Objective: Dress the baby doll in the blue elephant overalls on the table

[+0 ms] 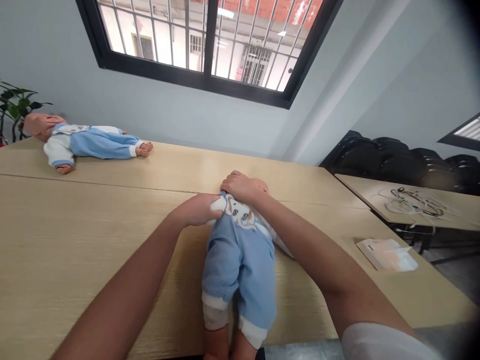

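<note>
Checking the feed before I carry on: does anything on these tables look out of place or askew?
Nothing damaged or spilled. The near doll lies with its legs over the table edge; both hands, left and right, grip its collar. A second doll lies at the far corner.

Pale blue-grey walls [157, 107] rise behind long light-wood tables [67, 235], a black-framed barred window [204, 37] lets in daylight, black chairs [397, 160] stand stacked at the right, and a green plant [13, 107] sits far left.
</note>
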`<state>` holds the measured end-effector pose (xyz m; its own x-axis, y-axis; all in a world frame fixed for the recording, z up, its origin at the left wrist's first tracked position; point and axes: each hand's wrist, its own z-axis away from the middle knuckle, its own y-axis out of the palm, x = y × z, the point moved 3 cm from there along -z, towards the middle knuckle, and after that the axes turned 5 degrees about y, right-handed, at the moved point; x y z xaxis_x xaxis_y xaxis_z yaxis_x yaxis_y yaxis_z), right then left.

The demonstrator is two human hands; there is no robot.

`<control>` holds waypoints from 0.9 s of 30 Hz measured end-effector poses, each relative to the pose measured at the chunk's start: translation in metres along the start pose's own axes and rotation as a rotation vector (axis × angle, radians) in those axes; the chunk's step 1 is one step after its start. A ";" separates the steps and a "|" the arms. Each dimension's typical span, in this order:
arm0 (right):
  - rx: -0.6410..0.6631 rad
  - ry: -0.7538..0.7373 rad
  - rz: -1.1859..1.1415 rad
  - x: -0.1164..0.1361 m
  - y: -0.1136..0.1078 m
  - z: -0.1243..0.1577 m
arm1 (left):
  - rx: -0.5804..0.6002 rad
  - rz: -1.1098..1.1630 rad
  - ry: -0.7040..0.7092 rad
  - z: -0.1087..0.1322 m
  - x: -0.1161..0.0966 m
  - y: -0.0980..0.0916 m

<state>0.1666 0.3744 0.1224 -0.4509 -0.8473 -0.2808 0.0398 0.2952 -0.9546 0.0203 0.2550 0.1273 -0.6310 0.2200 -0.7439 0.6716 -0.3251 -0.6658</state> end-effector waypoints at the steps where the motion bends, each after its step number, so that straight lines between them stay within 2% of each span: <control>1: 0.003 0.021 0.040 -0.004 0.001 0.003 | 0.013 -0.001 -0.009 0.001 0.001 -0.003; 4: -0.031 0.071 0.073 -0.015 0.003 0.019 | 0.041 0.025 -0.087 0.005 0.014 -0.013; 7: -0.140 0.125 0.026 -0.021 0.001 0.042 | 0.031 0.076 -0.163 0.007 0.029 -0.021; 9: -0.202 0.163 -0.045 -0.020 0.000 0.057 | 0.013 0.107 -0.183 0.007 0.034 -0.023; 12: -0.229 0.158 -0.112 -0.012 0.001 0.070 | -0.013 0.109 -0.172 0.005 0.034 -0.021; 19: -0.229 -0.041 -0.151 0.011 -0.010 0.067 | -0.011 0.028 -0.170 0.005 0.032 -0.016; 21: -0.245 0.000 -0.191 0.013 -0.009 0.064 | -0.012 0.028 -0.171 0.006 0.033 -0.016; 24: -0.315 0.169 -0.248 0.013 -0.002 0.063 | -0.002 0.036 -0.171 0.007 0.035 -0.016; 25: -0.310 0.184 -0.265 0.013 0.001 0.064 | 0.007 0.037 -0.174 0.008 0.037 -0.015; 27: -0.230 0.118 -0.300 0.017 0.005 0.068 | 0.028 0.035 -0.177 0.008 0.041 -0.014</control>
<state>0.2195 0.3319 0.1058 -0.5121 -0.8583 0.0332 -0.3042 0.1451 -0.9415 -0.0182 0.2607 0.1067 -0.6678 0.0438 -0.7430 0.6846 -0.3556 -0.6363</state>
